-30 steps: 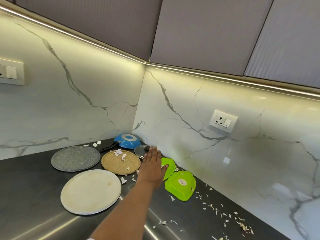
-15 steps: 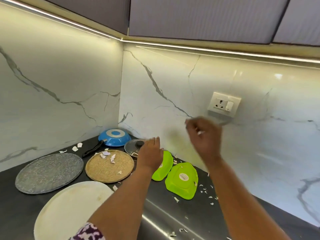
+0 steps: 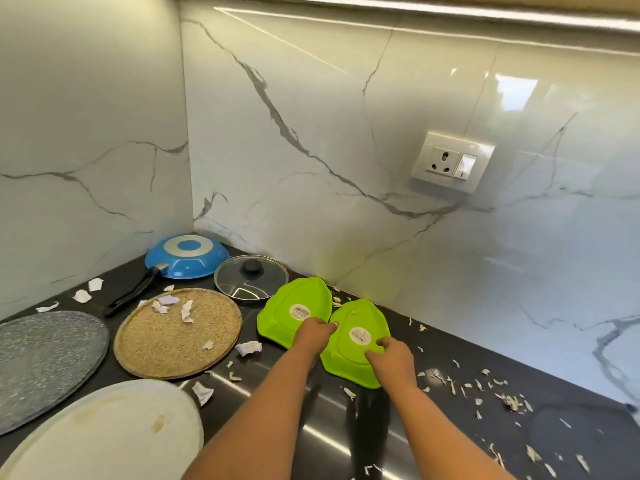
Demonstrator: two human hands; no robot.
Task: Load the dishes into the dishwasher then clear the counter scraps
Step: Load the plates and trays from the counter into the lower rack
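Green dishes lie upside down, side by side, at centre frame on the dark counter (image 3: 346, 431): the left hand (image 3: 313, 336) rests with curled fingers between the left dish (image 3: 291, 311) and the right dish (image 3: 353, 344), while the right hand (image 3: 393, 358) presses curled fingers on the right dish's base. Left of them sit a glass lid (image 3: 251, 277), a blue pan (image 3: 187, 256) and three round plates, with scraps (image 3: 446, 379) scattered around.
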